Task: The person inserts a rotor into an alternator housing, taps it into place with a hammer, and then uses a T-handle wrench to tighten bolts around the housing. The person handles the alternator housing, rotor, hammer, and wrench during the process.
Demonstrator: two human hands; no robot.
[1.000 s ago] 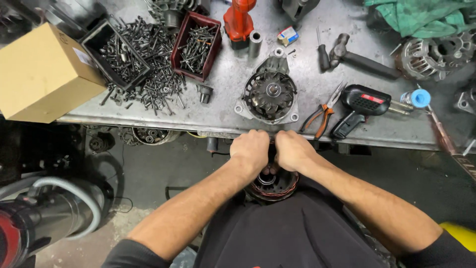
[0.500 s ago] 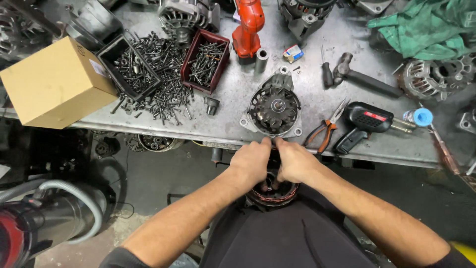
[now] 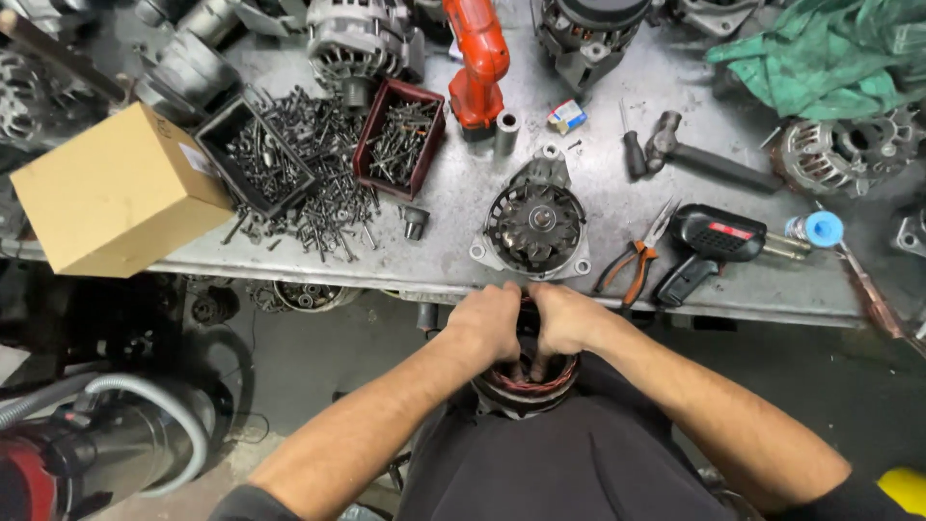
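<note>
Below the bench edge, against my lap, I hold a round stator ring with copper windings (image 3: pixel 526 384). My left hand (image 3: pixel 485 323) grips its left side and my right hand (image 3: pixel 562 318) grips its right side, fingers curled into the ring's middle. Both hands hide most of the ring's top. Just beyond my hands, on the metal bench (image 3: pixel 453 246), lies an alternator housing half with a dark rotor fan (image 3: pixel 533 227).
On the bench: a cardboard box (image 3: pixel 116 193) at the left edge, two trays of screws (image 3: pixel 400 140) with loose screws around, an orange power tool (image 3: pixel 477 58), a hammer (image 3: pixel 709 159), orange-handled pliers (image 3: pixel 632 265), a black soldering gun (image 3: pixel 709 241), a green cloth (image 3: pixel 820 53). A vacuum cleaner (image 3: pixel 87 444) stands on the floor, left.
My view has tilted so the bench sits lower in frame. Both hands stay on the stator ring, shifting slightly right and down.
</note>
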